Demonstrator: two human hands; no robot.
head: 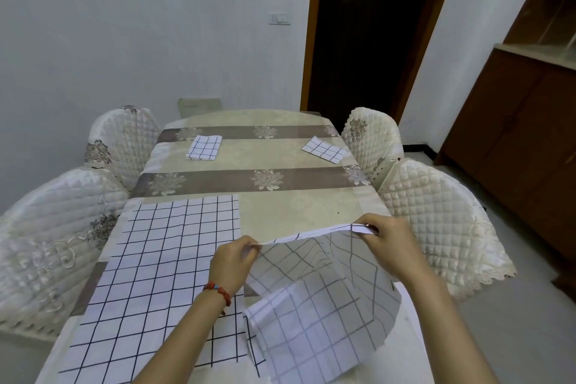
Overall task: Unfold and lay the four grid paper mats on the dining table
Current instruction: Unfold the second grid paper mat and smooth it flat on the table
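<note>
Both hands, the left hand (232, 259) and right hand (389, 243), pinched the half-open mat (318, 305) beside the laid mat (156, 274) on the desk (296, 212); thin paper risked tearing if tugged apart.

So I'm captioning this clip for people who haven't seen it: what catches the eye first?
Both hands, left hand and right hand, pinch the top edge of a half-unfolded grid mat, lifted over the table's near right. Beside it, an unfolded mat lies flat on the near left. Two folded mats wait at the far end, far-left mat and far-right mat.
</note>
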